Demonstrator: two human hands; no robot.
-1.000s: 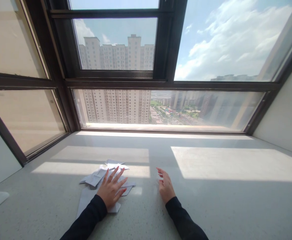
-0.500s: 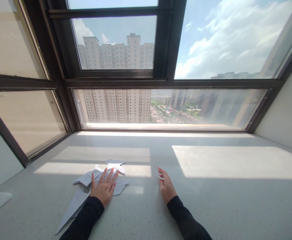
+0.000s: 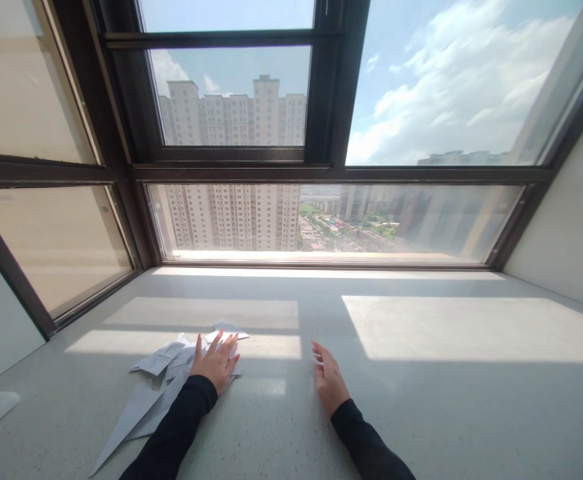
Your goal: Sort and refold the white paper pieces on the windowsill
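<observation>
Left hand [image 3: 214,367] palm down, fingers spread; right hand [image 3: 330,381] sideways, fingers loosely curved; forearms [image 3: 174,427] angled inward.

No lettering legible, apparently.

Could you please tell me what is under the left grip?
Folded white papers show beside and beyond the left grip, lying on the speckled windowsill. Whatever lies directly beneath the grip is covered and cannot be seen.

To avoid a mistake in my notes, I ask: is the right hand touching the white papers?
Apart: the head view shows bare sill between the right hand and the white papers.
</observation>
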